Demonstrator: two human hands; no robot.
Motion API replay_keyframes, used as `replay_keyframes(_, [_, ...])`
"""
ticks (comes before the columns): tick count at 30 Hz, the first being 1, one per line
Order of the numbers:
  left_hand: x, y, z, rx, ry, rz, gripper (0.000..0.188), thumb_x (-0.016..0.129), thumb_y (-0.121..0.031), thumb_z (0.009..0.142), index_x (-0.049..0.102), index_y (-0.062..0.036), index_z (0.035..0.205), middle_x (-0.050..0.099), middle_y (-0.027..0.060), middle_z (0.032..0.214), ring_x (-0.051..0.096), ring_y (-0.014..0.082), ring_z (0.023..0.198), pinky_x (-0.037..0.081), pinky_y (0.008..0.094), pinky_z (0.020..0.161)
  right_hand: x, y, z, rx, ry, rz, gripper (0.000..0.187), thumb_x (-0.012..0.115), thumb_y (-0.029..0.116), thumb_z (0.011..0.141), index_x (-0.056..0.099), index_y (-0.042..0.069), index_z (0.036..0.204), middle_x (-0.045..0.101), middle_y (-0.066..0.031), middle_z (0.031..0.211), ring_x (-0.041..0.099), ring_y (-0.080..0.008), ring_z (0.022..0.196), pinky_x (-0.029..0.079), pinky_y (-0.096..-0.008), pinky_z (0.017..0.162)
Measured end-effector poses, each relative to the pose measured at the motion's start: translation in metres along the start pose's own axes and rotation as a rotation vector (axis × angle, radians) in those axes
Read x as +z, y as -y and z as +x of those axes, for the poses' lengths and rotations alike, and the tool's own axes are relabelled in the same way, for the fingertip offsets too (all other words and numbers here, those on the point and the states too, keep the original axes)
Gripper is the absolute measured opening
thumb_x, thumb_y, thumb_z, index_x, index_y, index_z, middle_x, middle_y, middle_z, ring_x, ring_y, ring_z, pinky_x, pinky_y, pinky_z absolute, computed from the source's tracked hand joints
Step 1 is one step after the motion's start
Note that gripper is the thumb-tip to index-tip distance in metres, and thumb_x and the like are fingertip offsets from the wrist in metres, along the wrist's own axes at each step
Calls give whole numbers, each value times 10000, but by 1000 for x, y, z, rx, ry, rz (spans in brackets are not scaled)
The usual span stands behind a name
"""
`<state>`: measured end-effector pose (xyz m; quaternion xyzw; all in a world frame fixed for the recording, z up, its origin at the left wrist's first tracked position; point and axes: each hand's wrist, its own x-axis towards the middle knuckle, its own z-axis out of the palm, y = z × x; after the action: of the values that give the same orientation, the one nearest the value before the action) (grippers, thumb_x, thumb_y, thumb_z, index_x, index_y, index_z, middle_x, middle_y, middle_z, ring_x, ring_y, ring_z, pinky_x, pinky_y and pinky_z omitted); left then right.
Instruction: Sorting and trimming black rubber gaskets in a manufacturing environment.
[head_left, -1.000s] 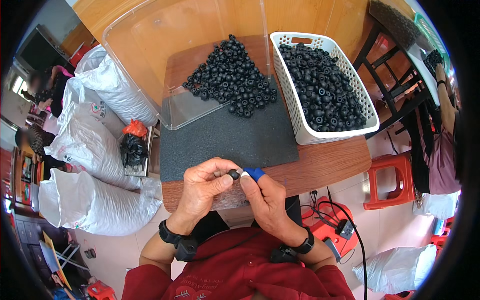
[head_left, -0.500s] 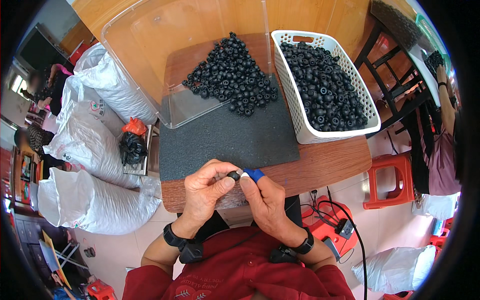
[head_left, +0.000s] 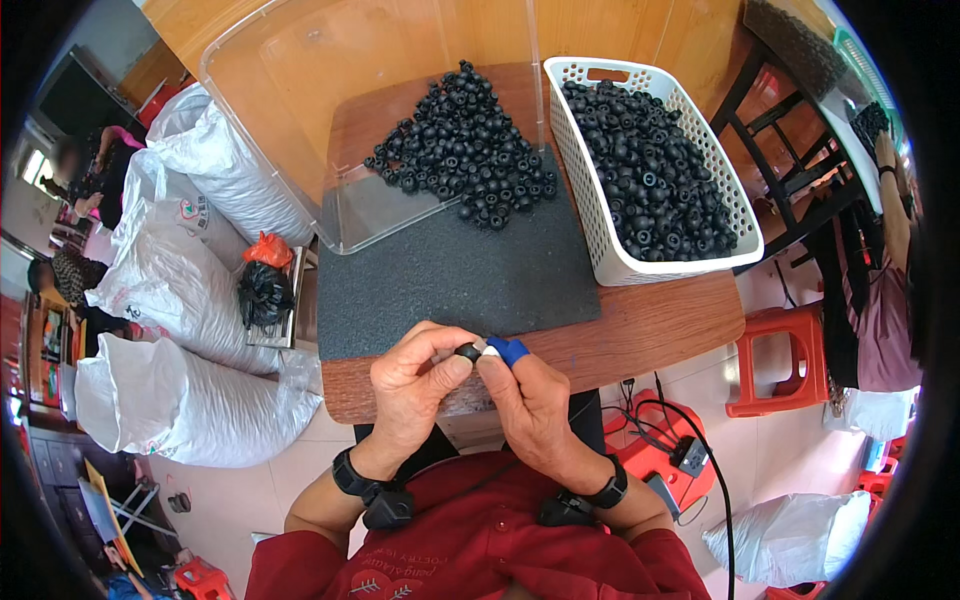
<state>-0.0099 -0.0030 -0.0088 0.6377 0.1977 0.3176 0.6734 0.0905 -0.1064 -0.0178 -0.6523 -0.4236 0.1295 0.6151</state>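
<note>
My left hand (head_left: 420, 372) is closed, pinching a small round black piece (head_left: 468, 352) between thumb and index finger. Close against it on the right, my right hand (head_left: 528, 395) has its thumb and index finger pressed together. A blue covering (head_left: 508, 350) wraps its index finger, with something white at the fingertip. Whether the right fingers grip the piece itself or something tiny is hidden. Beyond my hands lies a dark grey mat (head_left: 450, 285). A heap of similar black pieces (head_left: 465, 150), many with a ring-shaped opening, spills onto it from a clear plastic bin (head_left: 335, 235) lying on its side.
A white perforated basket (head_left: 680, 268) full of black pieces stands at the right of the brown wooden table (head_left: 670, 320). White sacks (head_left: 200, 400) crowd the left floor. Red stools (head_left: 780, 365) and a black cable (head_left: 722, 490) are at right. Other people sit at both sides.
My hands stay almost in place, fingers still together at the black piece. The left wrist has shifted very slightly. The heap and basket look the same.
</note>
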Motion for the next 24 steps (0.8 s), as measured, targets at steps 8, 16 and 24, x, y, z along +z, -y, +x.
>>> replay_keyframes(8, [5,-5,-3,91,-42,159,163,664,-9,829,664,23,989,583,22,872,504,48,693,406,188,567,1,-2,2,-112,-32,-34,117,611,69,881,594,-46,881,601,-167,724,616,-285,587,462,-347,496])
replay_keyframes(16, [0,6,-6,45,-47,163,186,683,-77,826,660,31,976,599,47,862,539,79,699,435,196,587,-2,-6,-1,-107,61,-101,94,622,57,866,599,-30,838,589,-154,679,601,-268,548,442,-336,466])
replay_keyframes(24, [2,17,-2,-86,-46,-260,205,683,-70,827,652,28,1004,616,73,904,576,109,734,472,209,634,-3,-11,-4,265,-2,276,199,545,155,948,605,-28,899,501,-104,631,489,-134,576,411,-282,528])
